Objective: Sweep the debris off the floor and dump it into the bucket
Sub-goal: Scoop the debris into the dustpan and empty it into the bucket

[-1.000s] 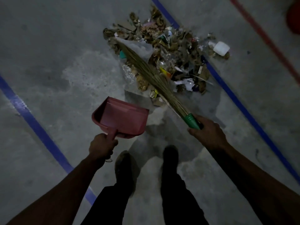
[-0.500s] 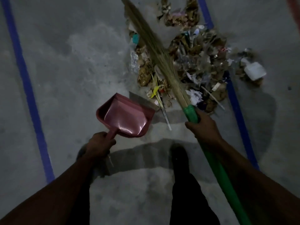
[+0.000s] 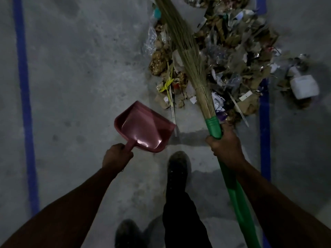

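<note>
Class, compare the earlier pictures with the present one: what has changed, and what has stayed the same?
The person stepped closer to the debris. The broom swung from slanting left to more upright across the pile. The left hand still holds the empty dustpan; the right hand still grips the broom.

We see a grey concrete floor (image 3: 75, 72) with two blue lines (image 3: 25, 104) painted along it. On it lies a heap of litter (image 3: 231, 56), mostly torn paper, plastic and perhaps dry leaves, covering part of the right line, with a white container (image 3: 304, 86) just beside it.
</note>
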Motion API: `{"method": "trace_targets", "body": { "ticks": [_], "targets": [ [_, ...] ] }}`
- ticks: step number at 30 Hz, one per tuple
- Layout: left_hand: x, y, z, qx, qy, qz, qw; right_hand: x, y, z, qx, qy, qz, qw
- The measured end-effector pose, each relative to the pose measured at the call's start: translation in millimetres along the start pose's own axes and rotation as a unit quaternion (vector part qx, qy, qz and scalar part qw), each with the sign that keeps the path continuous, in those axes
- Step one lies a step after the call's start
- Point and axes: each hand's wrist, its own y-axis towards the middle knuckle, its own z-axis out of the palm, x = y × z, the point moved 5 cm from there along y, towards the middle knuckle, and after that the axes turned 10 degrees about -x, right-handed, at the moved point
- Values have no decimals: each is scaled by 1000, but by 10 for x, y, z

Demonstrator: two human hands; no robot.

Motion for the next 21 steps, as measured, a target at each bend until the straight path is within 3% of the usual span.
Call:
{"method": "trace_targets", "body": {
  "ticks": [10,21],
  "targets": [
    [-484,273,307,-56,6,59,997,-47,197,76,2,7,-1,1000],
    [-882,446,229,-66,-9,107,992,15,351,-28,-11,-11,-10,1000]
  ]
}}
